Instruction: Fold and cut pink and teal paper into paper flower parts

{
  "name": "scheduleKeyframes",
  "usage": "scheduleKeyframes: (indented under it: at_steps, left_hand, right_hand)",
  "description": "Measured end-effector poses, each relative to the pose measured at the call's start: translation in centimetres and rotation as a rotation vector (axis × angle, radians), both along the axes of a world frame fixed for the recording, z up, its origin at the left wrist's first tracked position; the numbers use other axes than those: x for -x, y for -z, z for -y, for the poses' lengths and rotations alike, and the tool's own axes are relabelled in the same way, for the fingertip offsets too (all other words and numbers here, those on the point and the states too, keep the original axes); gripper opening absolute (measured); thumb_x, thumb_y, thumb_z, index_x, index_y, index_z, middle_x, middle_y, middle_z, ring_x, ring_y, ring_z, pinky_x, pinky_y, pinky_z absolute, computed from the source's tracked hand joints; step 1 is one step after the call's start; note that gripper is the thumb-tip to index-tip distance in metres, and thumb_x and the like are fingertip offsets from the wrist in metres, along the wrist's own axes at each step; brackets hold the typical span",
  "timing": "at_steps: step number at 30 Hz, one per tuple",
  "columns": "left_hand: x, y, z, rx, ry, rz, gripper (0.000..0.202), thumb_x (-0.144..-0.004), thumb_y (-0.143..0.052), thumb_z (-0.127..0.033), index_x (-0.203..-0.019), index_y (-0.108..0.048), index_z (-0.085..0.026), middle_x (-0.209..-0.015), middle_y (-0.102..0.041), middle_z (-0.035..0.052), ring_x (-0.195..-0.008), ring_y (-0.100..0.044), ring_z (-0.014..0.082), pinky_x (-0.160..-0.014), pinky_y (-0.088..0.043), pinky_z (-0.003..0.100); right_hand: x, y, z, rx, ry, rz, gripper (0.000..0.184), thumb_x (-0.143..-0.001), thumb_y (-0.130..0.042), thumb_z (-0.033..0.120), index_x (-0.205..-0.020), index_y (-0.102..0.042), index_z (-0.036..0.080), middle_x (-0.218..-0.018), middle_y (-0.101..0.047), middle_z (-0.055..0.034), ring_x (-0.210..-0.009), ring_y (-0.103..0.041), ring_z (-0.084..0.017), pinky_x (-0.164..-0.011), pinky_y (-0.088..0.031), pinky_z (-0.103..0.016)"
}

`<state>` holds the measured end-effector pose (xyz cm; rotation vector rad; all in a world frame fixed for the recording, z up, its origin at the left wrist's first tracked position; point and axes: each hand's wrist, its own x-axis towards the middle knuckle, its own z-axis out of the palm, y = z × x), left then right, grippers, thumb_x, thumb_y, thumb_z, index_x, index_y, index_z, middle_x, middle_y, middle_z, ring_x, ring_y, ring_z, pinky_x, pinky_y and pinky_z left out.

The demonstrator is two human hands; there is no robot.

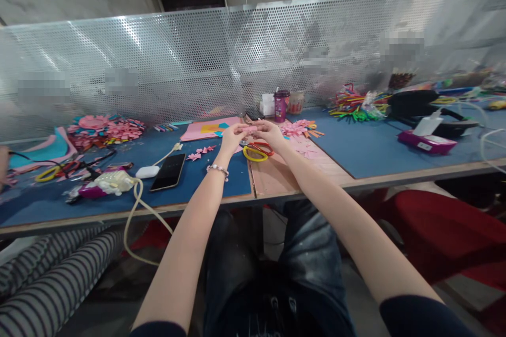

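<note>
My left hand [232, 136] and my right hand [270, 130] meet fingertip to fingertip above the table. Both are closed in a pinch on what looks like a small pink piece, mostly covered by the fingers. Just below them lie scissors [256, 155] with red and yellow handles. Pink sheets [193, 131], with yellow and blue scraps on top, are behind my left hand. Small pink bow-shaped cutouts [201, 153] rest left of my left wrist. To the right of my right hand is a heap of pink cutouts [297, 128].
A phone [169, 171] and a white case [147, 172] lie left, near a wrapped power strip [105, 184] and its cable. Purple cup [281, 106], perforated metal divider [190, 63] behind. Pipe cleaners [356, 105] and a tissue pack [427, 142] stand right. Another person's striped legs [63, 279] show left.
</note>
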<state>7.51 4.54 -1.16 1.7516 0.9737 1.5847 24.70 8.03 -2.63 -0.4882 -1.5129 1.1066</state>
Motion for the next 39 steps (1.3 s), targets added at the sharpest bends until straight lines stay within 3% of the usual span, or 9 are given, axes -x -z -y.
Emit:
scheduleKeyframes:
  at_steps: [16, 33, 39]
  left_hand:
    - [-0.1, 0.4, -0.5, -0.018, 0.027, 0.009, 0.02, -0.08, -0.07, -0.023, -0.097, -0.07, -0.012, -0.092, -0.076, 0.0117, -0.075, -0.072, 0.0191, -0.068, -0.06, 0.031]
    - [0.0, 0.6, -0.7, 0.03, -0.018, 0.006, 0.018, -0.079, -0.069, -0.02, -0.095, -0.071, -0.013, -0.086, -0.076, 0.0094, -0.075, -0.072, 0.0197, -0.07, -0.059, 0.032]
    - [0.2, 0.4, -0.6, 0.019, -0.045, -0.008, 0.018, -0.077, -0.07, -0.019, -0.093, -0.073, -0.013, -0.086, -0.075, 0.0097, -0.077, -0.072, 0.0198, -0.073, -0.057, 0.032]
  right_hand:
    - [0.0, -0.1, 0.1, 0.0, 0.02, 0.011, 0.037, -0.067, -0.082, 0.032, -0.096, -0.065, 0.017, -0.075, -0.072, -0.0011, -0.067, -0.068, -0.015, -0.071, -0.058, -0.031]
    - [0.0, -0.3, 0.5, 0.038, 0.007, 0.01, 0.045, -0.062, -0.087, 0.038, -0.095, -0.065, 0.018, -0.081, -0.072, -0.0025, -0.073, -0.07, -0.017, -0.076, -0.061, -0.034]
    - [0.2, -0.4, 1.2, 0.123, -0.014, 0.099, 0.041, -0.071, -0.084, 0.04, -0.098, -0.064, 0.017, -0.078, -0.073, -0.0032, -0.067, -0.068, -0.014, -0.067, -0.058, -0.027]
